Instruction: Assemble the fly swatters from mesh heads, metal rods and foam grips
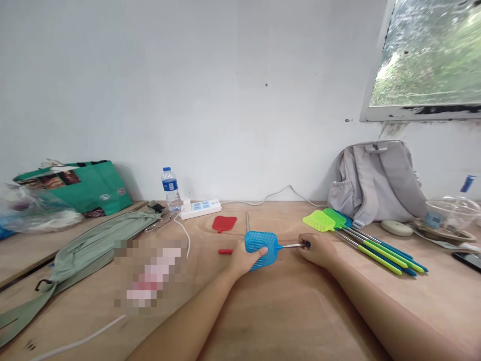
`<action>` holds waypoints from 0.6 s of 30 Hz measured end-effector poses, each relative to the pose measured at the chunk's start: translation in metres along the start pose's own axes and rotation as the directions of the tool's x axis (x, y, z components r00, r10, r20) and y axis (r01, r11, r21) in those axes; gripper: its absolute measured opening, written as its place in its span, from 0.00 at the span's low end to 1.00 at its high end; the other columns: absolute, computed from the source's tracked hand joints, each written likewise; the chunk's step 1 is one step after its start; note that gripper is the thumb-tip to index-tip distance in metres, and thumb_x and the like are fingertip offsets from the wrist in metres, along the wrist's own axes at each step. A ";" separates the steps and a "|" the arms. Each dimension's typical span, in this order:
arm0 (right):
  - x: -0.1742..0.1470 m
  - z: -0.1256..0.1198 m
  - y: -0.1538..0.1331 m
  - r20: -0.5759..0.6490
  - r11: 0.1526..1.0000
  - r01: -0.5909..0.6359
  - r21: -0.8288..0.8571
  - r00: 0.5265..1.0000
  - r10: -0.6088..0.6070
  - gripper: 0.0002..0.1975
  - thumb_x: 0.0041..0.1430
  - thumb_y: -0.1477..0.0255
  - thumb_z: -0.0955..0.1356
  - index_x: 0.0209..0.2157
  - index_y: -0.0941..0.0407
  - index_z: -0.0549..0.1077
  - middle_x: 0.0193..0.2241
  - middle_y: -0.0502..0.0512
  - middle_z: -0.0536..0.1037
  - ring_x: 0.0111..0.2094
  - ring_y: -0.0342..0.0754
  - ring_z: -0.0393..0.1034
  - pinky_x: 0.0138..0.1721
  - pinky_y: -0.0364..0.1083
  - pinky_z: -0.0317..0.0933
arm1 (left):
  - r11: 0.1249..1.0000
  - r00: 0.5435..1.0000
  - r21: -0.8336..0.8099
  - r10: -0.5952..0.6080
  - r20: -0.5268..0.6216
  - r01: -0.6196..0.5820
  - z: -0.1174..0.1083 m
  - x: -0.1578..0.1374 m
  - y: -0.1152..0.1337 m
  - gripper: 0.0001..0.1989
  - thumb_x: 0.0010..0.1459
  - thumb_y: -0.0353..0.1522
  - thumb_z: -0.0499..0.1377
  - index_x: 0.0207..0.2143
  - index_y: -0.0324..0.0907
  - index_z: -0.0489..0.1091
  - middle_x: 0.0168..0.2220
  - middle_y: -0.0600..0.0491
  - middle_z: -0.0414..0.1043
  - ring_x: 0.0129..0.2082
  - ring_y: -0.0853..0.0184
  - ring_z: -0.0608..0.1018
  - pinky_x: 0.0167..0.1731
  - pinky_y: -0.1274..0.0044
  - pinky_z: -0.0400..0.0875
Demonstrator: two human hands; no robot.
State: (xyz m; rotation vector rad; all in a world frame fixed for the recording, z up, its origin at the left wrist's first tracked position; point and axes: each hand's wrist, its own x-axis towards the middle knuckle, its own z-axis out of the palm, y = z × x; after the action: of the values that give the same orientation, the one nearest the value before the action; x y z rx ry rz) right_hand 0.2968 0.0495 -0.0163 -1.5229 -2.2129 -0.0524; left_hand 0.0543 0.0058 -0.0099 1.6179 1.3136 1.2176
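Observation:
A blue fly swatter (267,246) is held between both my hands above the table. My left hand (246,260) grips its mesh head, with the thumb lying across the front. My right hand (316,249) is closed round the far end of its short metal rod; the fingers hide most of the handle there. Behind the swatter lie a loose red swatter head (224,223) and a thin metal rod (247,220). A red handle (225,251) shows just left of my left hand, partly covered by it.
Several green, yellow-green and blue fly swatters (370,245) lie at right, before a grey backpack (379,180). A water bottle (171,188) and a white power strip (201,208) stand near the wall. Left are a green waist bag (97,240) and a teal shopping bag (101,188).

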 end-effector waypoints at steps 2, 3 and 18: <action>0.001 -0.003 0.003 -0.008 0.996 -0.076 -0.038 0.997 0.076 0.03 0.42 0.74 0.63 0.18 0.55 0.64 0.19 0.49 0.69 0.23 0.43 0.60 0.22 0.41 0.42 | 0.997 1.000 -0.078 -0.012 0.014 0.014 -0.002 0.003 -0.003 0.15 0.42 0.37 0.62 0.33 0.39 0.70 0.35 0.49 0.75 0.35 0.62 0.76 0.37 0.71 0.70; 0.001 -0.004 0.004 -0.006 0.992 -0.117 -0.056 0.993 0.117 0.03 0.42 0.74 0.63 0.18 0.55 0.64 0.18 0.49 0.69 0.22 0.43 0.59 0.22 0.41 0.41 | 0.994 0.999 -0.105 -0.018 0.027 0.021 -0.003 0.004 -0.004 0.16 0.42 0.37 0.62 0.34 0.38 0.70 0.36 0.48 0.75 0.36 0.61 0.76 0.37 0.71 0.70; -0.007 0.004 0.018 0.042 0.997 -0.011 -0.076 0.999 0.014 0.10 0.40 0.70 0.64 0.15 0.56 0.57 0.14 0.47 0.64 0.18 0.41 0.54 0.21 0.41 0.39 | 0.992 0.995 -0.126 0.017 0.096 -0.005 0.027 -0.029 0.011 0.17 0.45 0.36 0.60 0.39 0.39 0.68 0.40 0.48 0.73 0.39 0.62 0.75 0.41 0.70 0.69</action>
State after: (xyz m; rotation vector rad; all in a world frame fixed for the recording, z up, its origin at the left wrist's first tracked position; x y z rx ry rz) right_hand 0.3138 0.0521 -0.0267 -1.5925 -2.2578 -0.1020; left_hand 0.0823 -0.0236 -0.0145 1.5753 1.1464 1.1891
